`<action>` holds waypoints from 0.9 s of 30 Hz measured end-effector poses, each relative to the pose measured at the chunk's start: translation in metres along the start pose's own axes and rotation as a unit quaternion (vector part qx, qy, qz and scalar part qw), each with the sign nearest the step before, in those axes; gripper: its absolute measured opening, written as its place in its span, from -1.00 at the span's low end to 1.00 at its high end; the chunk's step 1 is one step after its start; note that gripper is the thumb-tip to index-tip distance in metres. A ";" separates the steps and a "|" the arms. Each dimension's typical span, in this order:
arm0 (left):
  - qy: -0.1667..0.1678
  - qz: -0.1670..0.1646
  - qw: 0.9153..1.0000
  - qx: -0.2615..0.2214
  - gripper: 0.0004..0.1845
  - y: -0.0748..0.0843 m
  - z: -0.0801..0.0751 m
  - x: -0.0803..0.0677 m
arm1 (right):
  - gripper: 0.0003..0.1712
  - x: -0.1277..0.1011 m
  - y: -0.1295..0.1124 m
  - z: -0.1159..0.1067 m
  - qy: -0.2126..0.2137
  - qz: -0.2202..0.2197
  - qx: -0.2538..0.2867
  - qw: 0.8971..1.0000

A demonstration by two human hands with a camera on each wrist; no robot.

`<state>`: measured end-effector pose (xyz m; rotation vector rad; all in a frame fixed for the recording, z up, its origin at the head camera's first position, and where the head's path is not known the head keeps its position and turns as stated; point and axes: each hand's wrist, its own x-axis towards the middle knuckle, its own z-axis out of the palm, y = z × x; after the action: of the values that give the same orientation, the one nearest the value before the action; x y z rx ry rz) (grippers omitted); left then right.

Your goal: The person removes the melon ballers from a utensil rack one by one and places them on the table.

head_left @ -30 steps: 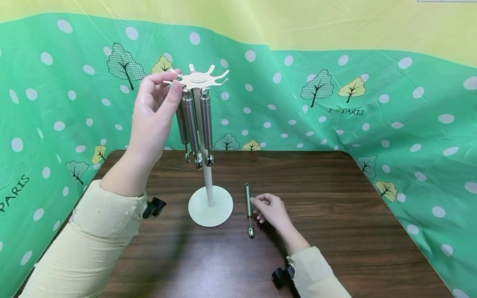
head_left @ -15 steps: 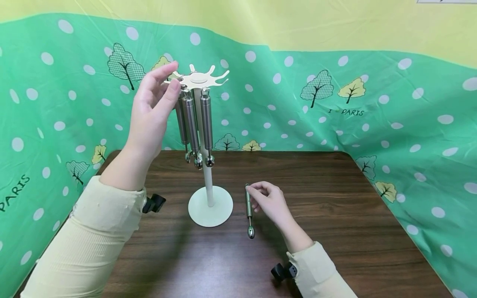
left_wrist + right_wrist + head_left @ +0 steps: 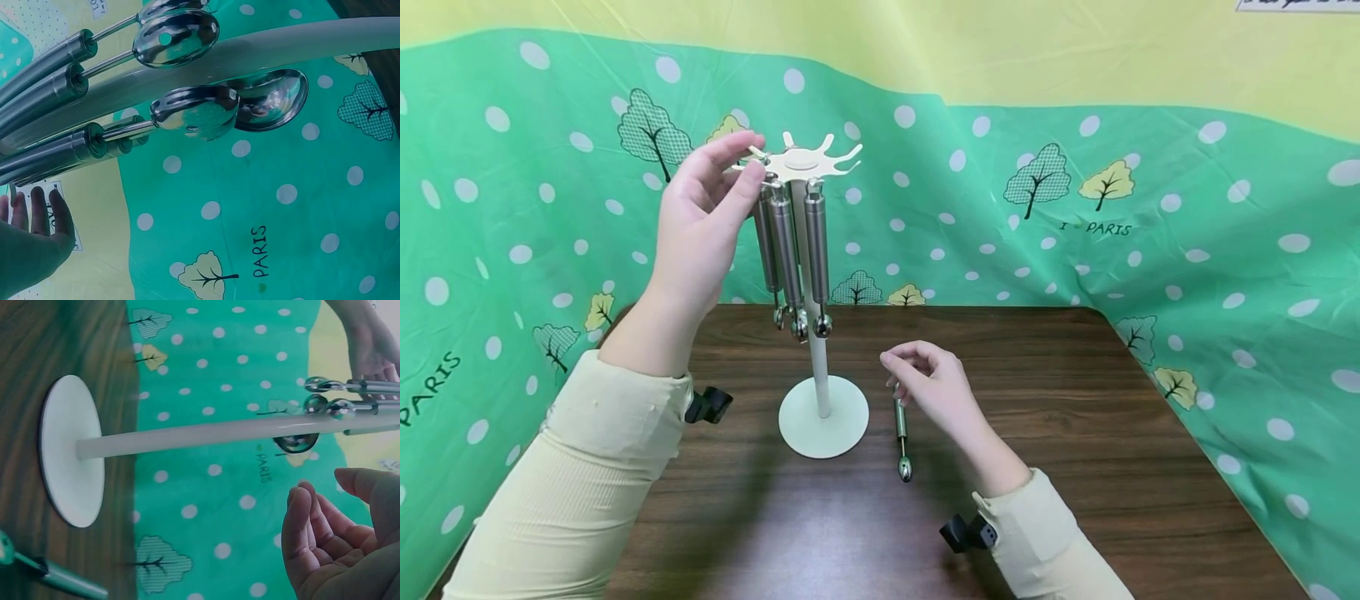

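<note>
A white utensil stand (image 3: 823, 433) has a ring of curved hooks (image 3: 801, 160) at its top. Several metal melon ballers (image 3: 816, 242) hang from them, their shiny bowls (image 3: 177, 39) downward. Around the hooks on the left is my left hand (image 3: 700, 208); thumb and index finger are slightly apart beside a hook, and contact is hard to tell. One melon baller (image 3: 901, 421) lies on the table right of the base. Over its handle end hovers my right hand (image 3: 936, 383). The right wrist view shows this hand's thumb and fingers apart, nothing between them.
A dark wood-grain table (image 3: 1075, 433) carries the stand. Behind it hangs a green and yellow cloth (image 3: 962, 208) printed with dots and trees. Each wrist wears a small black camera (image 3: 707, 406).
My right hand has slid up from beside the loose melon baller's handle to beyond its top end, while the melon baller stayed put. My left index finger has lifted slightly off the hook.
</note>
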<state>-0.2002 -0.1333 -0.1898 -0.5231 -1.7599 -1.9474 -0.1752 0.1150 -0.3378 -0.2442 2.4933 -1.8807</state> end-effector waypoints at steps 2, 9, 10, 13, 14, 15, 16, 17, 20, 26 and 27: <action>0.004 0.004 1.000 0.008 -0.66 0.000 0.001 0.000 | -0.73 0.001 -0.006 0.000 -0.002 -0.005 0.003 1.000; 0.013 0.018 0.999 0.029 -0.66 0.000 0.003 0.001 | -0.74 0.003 -0.029 -0.001 -0.006 -0.031 0.011 0.999; 0.014 0.018 0.999 0.029 -0.66 0.000 0.003 0.002 | -0.74 0.004 -0.031 -0.001 -0.007 -0.035 0.011 0.999; 0.017 0.020 0.999 0.036 -0.67 0.001 0.003 0.002 | -0.73 0.007 -0.037 0.000 -0.010 -0.047 0.015 0.999; 0.019 0.021 0.999 0.039 -0.67 0.001 0.003 0.002 | -0.73 0.007 -0.039 0.000 -0.011 -0.050 0.016 0.999; 0.021 0.021 0.999 0.043 -0.67 0.001 0.003 0.002 | -0.73 0.008 -0.041 0.000 -0.012 -0.053 0.016 0.998; 0.023 0.022 0.998 0.046 -0.66 0.002 0.003 0.002 | -0.73 0.008 -0.044 0.000 -0.013 -0.057 0.018 0.998; 0.025 0.022 0.998 0.050 -0.66 0.002 0.003 0.002 | -0.73 0.008 -0.046 0.001 -0.013 -0.061 0.019 0.998; 0.032 0.020 0.998 0.056 -0.64 0.003 0.004 0.003 | -0.74 0.010 -0.053 0.002 -0.015 -0.075 0.024 0.997; 0.045 0.014 0.996 0.070 -0.60 0.005 0.004 0.003 | -0.74 0.016 -0.065 0.005 -0.021 -0.114 0.031 0.993; 0.047 0.013 0.996 0.074 -0.61 0.006 0.004 0.002 | -0.73 0.018 -0.067 0.006 -0.022 -0.121 0.033 0.992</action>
<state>-0.1991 -0.1297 -0.1834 -0.3948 -1.8098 -1.7775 -0.1841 0.0894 -0.2735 -0.6051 2.4636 -2.0115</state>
